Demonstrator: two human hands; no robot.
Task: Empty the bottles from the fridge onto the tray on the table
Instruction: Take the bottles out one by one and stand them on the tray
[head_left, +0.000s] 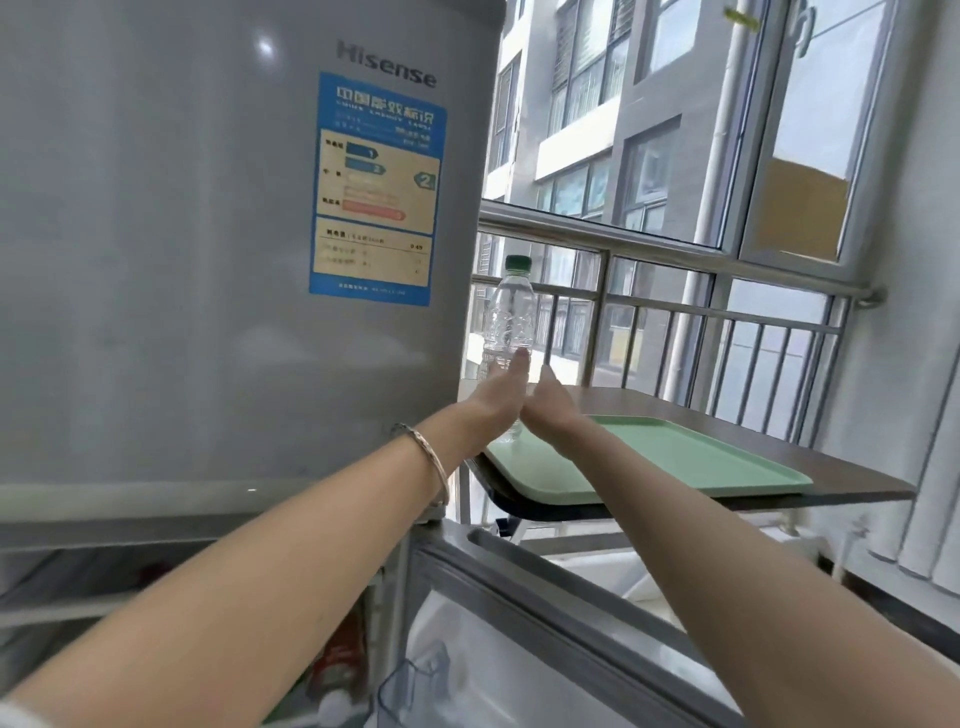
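A clear water bottle (508, 312) with a green cap stands upright on the near left corner of the pale green tray (675, 457), which lies on the brown table (831, 467). My left hand (498, 397) and my right hand (553, 402) press against the bottle's lower half from either side, hiding most of it. The grey fridge (208, 260) fills the left. Its lower door (545, 613) hangs open below my arms. Inside the lower compartment something with a red label (335, 660) shows, too blurred to identify.
A metal railing (649, 306) and windows run right behind the table. The fridge's side wall stands right beside the tray's left edge. The tray's surface to the right of the bottle is bare. A bracelet (431, 457) is on my left wrist.
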